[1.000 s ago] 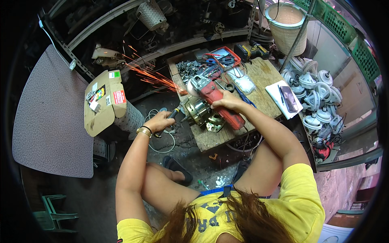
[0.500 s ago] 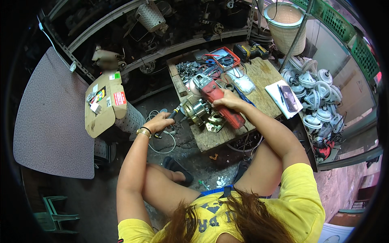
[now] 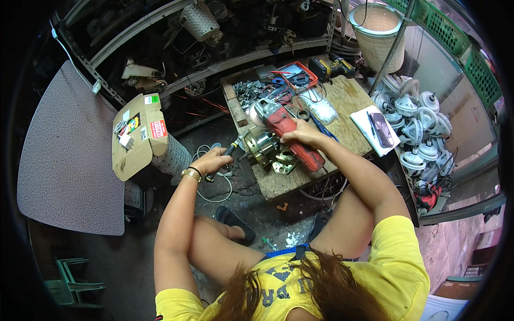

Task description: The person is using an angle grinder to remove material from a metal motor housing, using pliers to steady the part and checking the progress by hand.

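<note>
My right hand (image 3: 303, 133) is wrapped round the body of a red angle grinder (image 3: 284, 124). The grinder's disc (image 3: 256, 115) points away from me, beside a shiny metal motor part (image 3: 261, 145) at the left edge of the wooden workbench (image 3: 350, 96). In my left hand (image 3: 215, 160) are the dark, yellow-marked handles of what look like pliers (image 3: 232, 148). Their tip reaches up near the disc; whatever they grip is too small to make out. Orange sparks (image 3: 206, 107) fly off to the far left. Brass-coloured metal pieces (image 3: 284, 162) lie beside the motor part.
A pile of small metal parts (image 3: 249, 94), an orange tray (image 3: 301, 76) and a cordless drill (image 3: 334, 67) crowd the bench's far side. A phone (image 3: 380, 130) rests on white paper at right, near stacked white plastic parts (image 3: 417, 125). A cardboard box flap (image 3: 136, 147) stands left.
Orange sparks now stream leftward from the grinder disc; none showed before. Both hands keep nearly the same place and grip.
</note>
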### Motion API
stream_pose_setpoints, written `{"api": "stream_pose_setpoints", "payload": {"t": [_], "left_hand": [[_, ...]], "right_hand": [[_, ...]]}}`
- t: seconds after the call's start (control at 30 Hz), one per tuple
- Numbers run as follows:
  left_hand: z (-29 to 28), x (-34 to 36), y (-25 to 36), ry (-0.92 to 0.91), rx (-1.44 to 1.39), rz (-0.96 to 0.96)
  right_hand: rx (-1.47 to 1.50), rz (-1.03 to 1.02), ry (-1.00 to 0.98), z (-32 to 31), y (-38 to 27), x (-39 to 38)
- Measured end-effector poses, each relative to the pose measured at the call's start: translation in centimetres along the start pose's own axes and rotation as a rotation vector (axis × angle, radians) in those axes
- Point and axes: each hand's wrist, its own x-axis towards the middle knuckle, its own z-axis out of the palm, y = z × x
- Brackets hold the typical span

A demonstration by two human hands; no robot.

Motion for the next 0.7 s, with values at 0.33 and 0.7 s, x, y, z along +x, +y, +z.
{"api": "stream_pose_setpoints", "payload": {"t": [0.33, 0.7], "left_hand": [[1.7, -1.1, 1.8, 0.212, 0.320, 0.177], [2.0, -1.1, 1.7, 0.234, 0.307, 0.212]], "right_hand": [[0.012, -0.009, -0.005, -0.6, 0.7, 0.2], [0.102, 0.009, -0.048, -0.8, 0.6, -0.2]]}}
